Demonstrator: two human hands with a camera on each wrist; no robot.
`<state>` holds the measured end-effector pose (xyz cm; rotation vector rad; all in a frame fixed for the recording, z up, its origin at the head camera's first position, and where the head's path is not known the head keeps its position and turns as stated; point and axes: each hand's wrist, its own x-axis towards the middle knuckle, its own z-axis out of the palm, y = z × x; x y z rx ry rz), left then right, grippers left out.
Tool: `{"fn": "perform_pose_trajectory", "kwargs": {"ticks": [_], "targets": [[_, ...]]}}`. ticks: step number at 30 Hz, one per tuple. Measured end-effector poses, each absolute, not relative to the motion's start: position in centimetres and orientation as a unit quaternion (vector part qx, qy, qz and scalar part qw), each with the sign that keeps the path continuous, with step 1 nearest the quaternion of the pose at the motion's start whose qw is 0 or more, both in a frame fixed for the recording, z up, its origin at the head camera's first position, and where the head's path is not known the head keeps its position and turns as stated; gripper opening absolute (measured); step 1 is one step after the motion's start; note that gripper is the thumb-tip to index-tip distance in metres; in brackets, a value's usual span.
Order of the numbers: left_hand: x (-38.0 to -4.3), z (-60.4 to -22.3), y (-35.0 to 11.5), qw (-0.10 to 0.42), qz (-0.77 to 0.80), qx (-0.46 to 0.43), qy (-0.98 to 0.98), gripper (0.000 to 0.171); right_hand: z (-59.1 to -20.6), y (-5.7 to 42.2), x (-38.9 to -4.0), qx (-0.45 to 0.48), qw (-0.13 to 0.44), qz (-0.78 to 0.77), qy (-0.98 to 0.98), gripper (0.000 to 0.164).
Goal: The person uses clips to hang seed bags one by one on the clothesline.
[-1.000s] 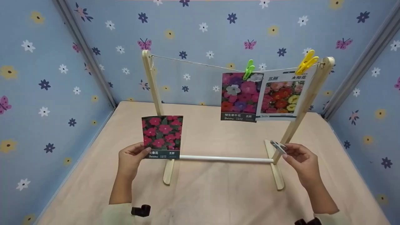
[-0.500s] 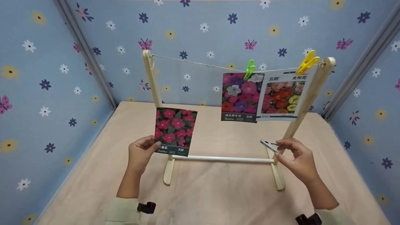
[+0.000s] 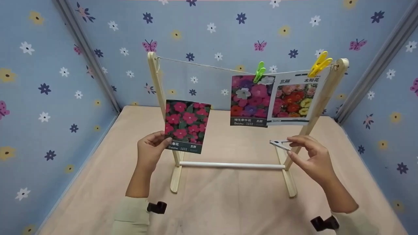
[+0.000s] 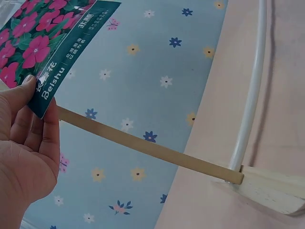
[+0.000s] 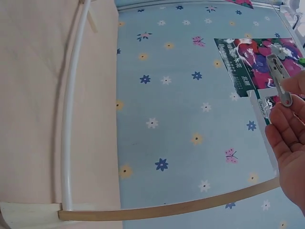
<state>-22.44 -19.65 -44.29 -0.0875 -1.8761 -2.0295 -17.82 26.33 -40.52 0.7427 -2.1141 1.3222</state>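
Note:
My left hand (image 3: 150,149) pinches a flower seed packet (image 3: 186,122) by its lower left corner. Pink-red flowers and a dark green strip of text cover its front. The packet is upright, slightly tilted, in front of the left post and below the string. In the left wrist view the thumb lies over the packet's printed corner (image 4: 46,88). On the right, my right hand (image 3: 312,160) pinches a grey clothespin (image 3: 279,145) by its handle ends, its nose pointing left. The right wrist view shows this clothespin (image 5: 278,76) between thumb and fingers.
A string (image 3: 202,66) spans two wooden posts (image 3: 156,81). Toward its right end hang two more seed packets, one purple-pink (image 3: 249,98) under a green clothespin (image 3: 259,72), one white-edged (image 3: 292,101) under a yellow clothespin (image 3: 320,64). A white bar (image 3: 232,165) joins the feet.
My left hand has carried the packet up and to the right. The right hand has shifted a little left and up, turning the clothespin so that its nose points left.

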Motion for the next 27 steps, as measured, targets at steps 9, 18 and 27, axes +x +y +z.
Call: {"fn": "perform_pose_trajectory", "kwargs": {"ticks": [9,18,27], "targets": [[-23.5,-42.6,-19.1,0.199,-0.731,-0.059,-0.650,0.018,-38.5,25.4,-18.0,0.281,0.261,0.464,-0.799,0.044],[-24.0,-41.3,-18.7,0.218,-0.728,-0.055,-0.648,0.019,-35.8,23.8,-18.4,0.316,0.258,0.429,-0.806,0.043],[-24.5,-40.8,-18.2,0.232,-0.733,-0.077,-0.635,0.017,-32.9,22.4,-19.4,0.359,0.266,0.377,-0.811,0.041]]}}
